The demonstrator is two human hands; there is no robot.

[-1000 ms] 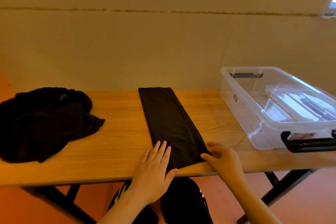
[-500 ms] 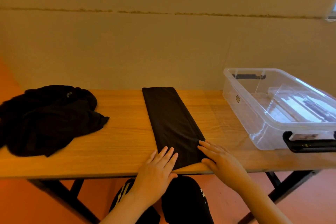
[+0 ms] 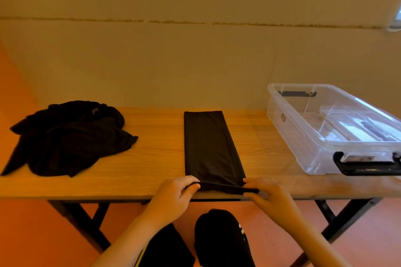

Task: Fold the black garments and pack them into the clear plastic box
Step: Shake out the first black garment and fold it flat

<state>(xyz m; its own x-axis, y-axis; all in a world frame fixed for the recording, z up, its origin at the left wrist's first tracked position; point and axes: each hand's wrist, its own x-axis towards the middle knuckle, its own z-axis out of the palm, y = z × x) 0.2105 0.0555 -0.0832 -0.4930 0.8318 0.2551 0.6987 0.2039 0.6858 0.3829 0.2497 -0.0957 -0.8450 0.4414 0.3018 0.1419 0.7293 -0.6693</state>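
Both hands are seen at the lower centre of the frame, each closed in a pinch on one near corner of the folded garment (image 3: 209, 147). The left hand (image 3: 173, 197) has its thumb and curled fingers nipped on the left corner, and the right hand (image 3: 268, 194) is nipped on the right corner, so that the near hem is raised slightly off the tabletop (image 3: 152, 158) as a thin dark edge stretched between them. The hem is judged to be held at both ends so that it stays taut and level when it is carried over for the next fold.

The folded garment is laid as a long narrow strip in the middle of the frame. Its long axis runs from the near edge of the tabletop toward the wall, leaning slightly to the upper left, with its far short end pointed at the wall. A fold along the short direction, near end brought toward far end, is what this lie appears to invite.

A crumpled heap of black garments (image 3: 67, 136) is left at the middle left of the frame, well apart from the strip and not yet folded. The clear plastic box (image 3: 325, 128) is placed at the right of the frame, open at the top, with black handles at both ends. No black garment can be made out in it, only clear plastic shapes and reflections.
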